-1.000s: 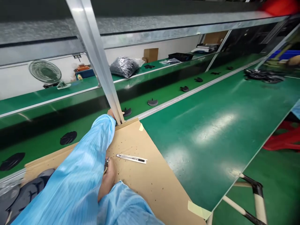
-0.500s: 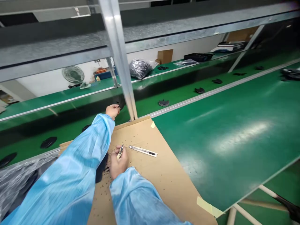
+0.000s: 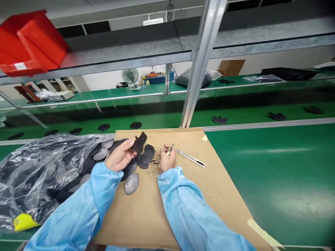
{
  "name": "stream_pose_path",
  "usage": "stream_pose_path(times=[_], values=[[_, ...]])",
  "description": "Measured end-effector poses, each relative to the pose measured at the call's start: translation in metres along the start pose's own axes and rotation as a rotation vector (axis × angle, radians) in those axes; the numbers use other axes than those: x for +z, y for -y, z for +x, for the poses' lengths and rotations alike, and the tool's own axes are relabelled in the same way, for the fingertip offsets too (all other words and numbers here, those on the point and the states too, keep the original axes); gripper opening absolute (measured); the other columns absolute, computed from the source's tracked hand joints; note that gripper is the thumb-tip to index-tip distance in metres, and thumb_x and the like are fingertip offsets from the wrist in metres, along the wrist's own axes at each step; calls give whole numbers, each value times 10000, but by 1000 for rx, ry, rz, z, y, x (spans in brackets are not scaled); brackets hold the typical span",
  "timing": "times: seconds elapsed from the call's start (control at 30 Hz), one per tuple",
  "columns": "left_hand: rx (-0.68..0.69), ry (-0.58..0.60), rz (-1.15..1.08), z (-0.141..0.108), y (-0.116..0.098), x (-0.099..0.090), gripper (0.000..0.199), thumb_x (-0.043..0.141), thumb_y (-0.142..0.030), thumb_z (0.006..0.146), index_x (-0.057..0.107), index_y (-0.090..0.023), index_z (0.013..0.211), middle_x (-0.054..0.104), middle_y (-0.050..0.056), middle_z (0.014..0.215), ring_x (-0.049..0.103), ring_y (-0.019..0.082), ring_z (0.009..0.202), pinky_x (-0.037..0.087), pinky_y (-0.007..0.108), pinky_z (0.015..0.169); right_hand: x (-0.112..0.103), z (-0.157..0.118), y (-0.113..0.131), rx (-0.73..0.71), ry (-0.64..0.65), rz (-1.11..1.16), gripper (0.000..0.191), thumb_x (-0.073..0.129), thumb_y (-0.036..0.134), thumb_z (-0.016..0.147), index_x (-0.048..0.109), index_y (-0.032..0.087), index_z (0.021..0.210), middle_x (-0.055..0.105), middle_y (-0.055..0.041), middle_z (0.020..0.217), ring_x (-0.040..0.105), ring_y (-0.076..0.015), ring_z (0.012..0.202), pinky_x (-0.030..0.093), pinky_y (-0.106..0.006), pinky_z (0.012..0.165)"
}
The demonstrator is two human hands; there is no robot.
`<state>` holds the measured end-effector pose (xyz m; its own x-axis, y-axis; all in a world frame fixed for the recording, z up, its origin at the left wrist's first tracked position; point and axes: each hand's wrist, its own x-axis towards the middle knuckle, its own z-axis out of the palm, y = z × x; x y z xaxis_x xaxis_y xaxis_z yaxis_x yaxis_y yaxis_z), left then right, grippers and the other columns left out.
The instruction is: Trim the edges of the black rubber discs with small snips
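Our left hand (image 3: 120, 155) pinches a black strip-like piece (image 3: 140, 142) between thumb and fingers, above the left half of a cardboard sheet (image 3: 146, 223) near its far edge. Our right hand (image 3: 167, 160) is curled around a small pointed tool (image 3: 170, 150), its tip toward the far edge; we cannot tell exactly what kind it is.

Between our hands lie several overlapping dark rounded pieces (image 3: 147, 156), with black crumbs (image 3: 154, 163) scattered around them. Nearer us, toward the sheet's left edge, a grey oval piece (image 3: 131, 183) lies flat. Just beside our right hand, a white cutter knife (image 3: 191, 158) lies slantwise, the closest obstacle on that side.

A clear plastic bag (image 3: 52, 167) filled with similar pieces crowds the sheet's left edge, and our left forearm reaches past its near side. A metal post (image 3: 201, 62) stands at the sheet's far edge, toward the far right corner, in front of a green belt (image 3: 162, 120) where more black pieces lie spaced out. Tape (image 3: 264, 232) joins the sheet's right edge to the green table (image 3: 261, 157). A red bin (image 3: 34, 45) sits on the overhead shelf (image 3: 125, 45).
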<state>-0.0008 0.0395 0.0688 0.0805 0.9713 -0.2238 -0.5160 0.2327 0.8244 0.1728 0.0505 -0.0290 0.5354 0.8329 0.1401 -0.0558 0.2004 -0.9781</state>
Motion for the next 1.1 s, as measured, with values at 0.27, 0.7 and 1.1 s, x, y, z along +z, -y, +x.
stream_pose_path(times=[0.27,0.7,1.1], values=[[54,-158,-282,-22,44,-41,205,756,-252,723,608,-159,831,643,3,735,637,144,690,553,285,643,-6,-21,21,-357,234,-215,271,537,355,836,578,171,1030,606,-61,893,592,-181,816,483,-319,782],[-10,-30,-155,-27,45,-45,501,819,-124,579,567,-152,1010,656,27,822,629,115,656,518,218,595,-16,-33,33,-702,793,-654,261,559,276,850,623,216,1097,685,-55,923,630,-214,832,484,-329,765],[-21,-34,-136,-27,45,-46,453,808,-131,604,581,-161,995,658,20,773,625,115,658,484,181,530,-16,-36,39,-745,804,-706,259,524,307,877,616,206,1097,681,-60,871,626,-205,811,481,-311,751]])
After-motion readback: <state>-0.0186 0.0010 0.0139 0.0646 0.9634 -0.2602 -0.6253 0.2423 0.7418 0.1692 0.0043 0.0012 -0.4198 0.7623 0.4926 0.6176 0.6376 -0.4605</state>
